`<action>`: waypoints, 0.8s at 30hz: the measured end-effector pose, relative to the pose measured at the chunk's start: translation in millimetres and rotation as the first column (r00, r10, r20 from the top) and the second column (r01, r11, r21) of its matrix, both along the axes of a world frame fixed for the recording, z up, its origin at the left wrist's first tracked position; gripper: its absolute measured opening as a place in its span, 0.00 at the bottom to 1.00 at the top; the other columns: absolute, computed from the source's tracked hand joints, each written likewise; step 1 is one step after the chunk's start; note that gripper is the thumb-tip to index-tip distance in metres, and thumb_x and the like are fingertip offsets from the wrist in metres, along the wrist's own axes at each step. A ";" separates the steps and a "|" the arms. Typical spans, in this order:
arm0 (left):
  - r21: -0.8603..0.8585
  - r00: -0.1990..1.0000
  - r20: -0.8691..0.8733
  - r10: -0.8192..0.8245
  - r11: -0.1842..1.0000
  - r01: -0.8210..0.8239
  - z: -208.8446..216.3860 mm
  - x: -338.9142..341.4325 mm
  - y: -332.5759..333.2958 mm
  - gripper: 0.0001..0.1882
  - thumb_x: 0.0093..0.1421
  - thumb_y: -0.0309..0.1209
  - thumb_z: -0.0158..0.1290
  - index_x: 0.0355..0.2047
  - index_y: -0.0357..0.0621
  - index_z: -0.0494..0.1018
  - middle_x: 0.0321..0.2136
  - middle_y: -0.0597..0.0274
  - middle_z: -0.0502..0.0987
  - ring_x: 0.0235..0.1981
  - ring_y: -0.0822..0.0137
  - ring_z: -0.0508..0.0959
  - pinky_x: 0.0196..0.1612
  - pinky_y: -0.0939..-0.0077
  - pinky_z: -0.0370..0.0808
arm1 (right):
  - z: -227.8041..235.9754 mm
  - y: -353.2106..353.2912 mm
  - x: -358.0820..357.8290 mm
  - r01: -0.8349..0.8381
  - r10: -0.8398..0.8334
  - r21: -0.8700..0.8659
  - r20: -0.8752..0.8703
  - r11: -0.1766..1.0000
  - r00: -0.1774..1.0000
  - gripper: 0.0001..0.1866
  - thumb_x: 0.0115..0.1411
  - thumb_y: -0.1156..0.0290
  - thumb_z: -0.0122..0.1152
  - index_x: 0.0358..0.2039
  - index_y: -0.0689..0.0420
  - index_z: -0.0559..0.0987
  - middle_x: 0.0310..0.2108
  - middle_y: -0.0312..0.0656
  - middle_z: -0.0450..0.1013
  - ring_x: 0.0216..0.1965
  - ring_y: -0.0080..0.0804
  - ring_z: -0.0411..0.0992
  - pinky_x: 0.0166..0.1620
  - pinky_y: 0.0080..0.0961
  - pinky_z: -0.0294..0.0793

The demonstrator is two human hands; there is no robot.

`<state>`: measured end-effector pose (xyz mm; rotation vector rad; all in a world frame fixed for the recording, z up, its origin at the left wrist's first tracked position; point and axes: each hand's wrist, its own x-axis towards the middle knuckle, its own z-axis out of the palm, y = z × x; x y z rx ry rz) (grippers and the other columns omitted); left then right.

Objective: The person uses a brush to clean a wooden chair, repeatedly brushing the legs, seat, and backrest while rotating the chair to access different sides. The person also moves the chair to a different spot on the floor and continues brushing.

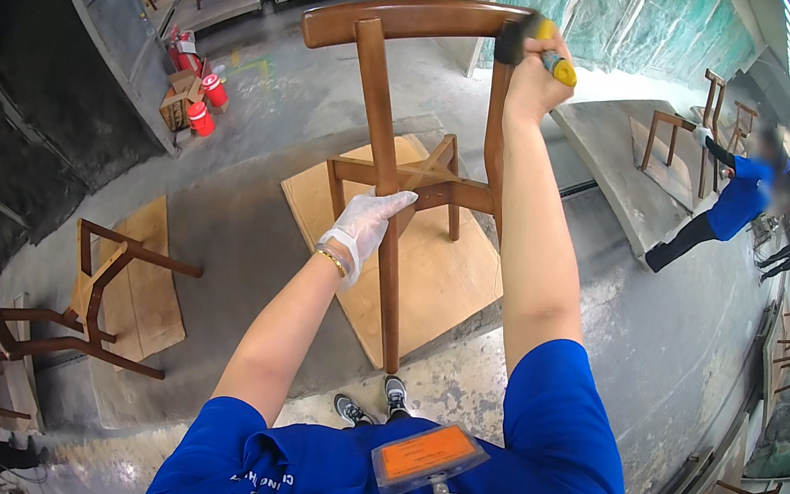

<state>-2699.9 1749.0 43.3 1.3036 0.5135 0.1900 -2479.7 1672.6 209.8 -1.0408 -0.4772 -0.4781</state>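
Note:
A brown wooden chair frame (380, 114) without a seat stands upright in front of me on a plywood board (427, 307). My left hand (367, 226), in a thin whitish glove, is closed round its near left upright, about level with the seat rails. Up at the right end of the curved top rail, my bare right hand (536, 87) grips a yellow-and-black hand tool (560, 67). The tool's dark, blurred head is against the rail where it meets the right upright; its exact kind is unclear.
Another chair frame (95, 296) lies tipped at left beside a plywood sheet (145, 298). Red cans (201, 118) and a cardboard box (179, 99) stand by the wall. At right, a co-worker in blue (740, 200) handles a chair frame (673, 135). More frames line the edges.

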 end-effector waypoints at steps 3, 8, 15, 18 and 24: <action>0.056 1.000 -0.007 -0.022 0.998 0.022 -10.2 7.8 3.7 0.28 0.64 0.51 0.69 0.49 0.38 0.81 0.46 0.62 0.82 0.50 0.70 0.76 0.57 0.72 0.70 | -1.0 9.3 -0.5 0.258 -0.156 -0.233 0.381 0.938 0.911 0.13 0.56 0.93 0.60 0.27 0.57 0.82 0.44 0.44 0.84 0.62 0.42 0.78 0.61 0.36 0.79; 0.163 0.997 -0.072 0.027 0.986 -0.015 -24.2 16.7 12.3 0.21 0.67 0.50 0.65 0.35 0.42 0.84 0.49 0.59 0.83 0.59 0.61 0.75 0.69 0.65 0.61 | -11.5 13.5 -47.3 -0.488 0.589 -0.390 0.200 0.781 0.783 0.11 0.55 0.89 0.67 0.28 0.57 0.83 0.63 0.47 0.80 0.62 0.38 0.77 0.62 0.34 0.77; -0.068 0.999 0.034 0.007 0.998 -0.005 -31.2 15.7 6.5 0.24 0.71 0.49 0.61 0.55 0.43 0.81 0.57 0.63 0.77 0.60 0.68 0.71 0.65 0.70 0.65 | -109.9 -87.8 -19.8 -0.281 0.250 -0.344 -0.132 0.896 0.959 0.06 0.61 0.87 0.66 0.35 0.63 0.85 0.56 0.45 0.83 0.55 0.28 0.78 0.59 0.27 0.77; 0.018 0.999 0.034 0.026 0.999 -0.027 -32.0 14.3 0.3 0.31 0.71 0.50 0.61 0.66 0.43 0.74 0.57 0.65 0.77 0.57 0.71 0.73 0.62 0.73 0.67 | -192.9 -98.5 -32.1 -0.339 0.219 -0.527 -0.278 0.779 0.935 0.10 0.56 0.92 0.66 0.28 0.62 0.83 0.56 0.51 0.83 0.62 0.38 0.78 0.64 0.32 0.76; 0.069 0.991 -0.080 0.103 0.993 -0.097 -30.5 17.1 -2.4 0.32 0.73 0.49 0.61 0.68 0.42 0.73 0.61 0.65 0.77 0.63 0.70 0.70 0.66 0.73 0.64 | -289.8 -83.3 -67.0 -0.344 0.307 -0.140 -0.232 0.928 0.923 0.12 0.54 0.92 0.69 0.23 0.61 0.80 0.57 0.51 0.83 0.62 0.43 0.78 0.67 0.36 0.74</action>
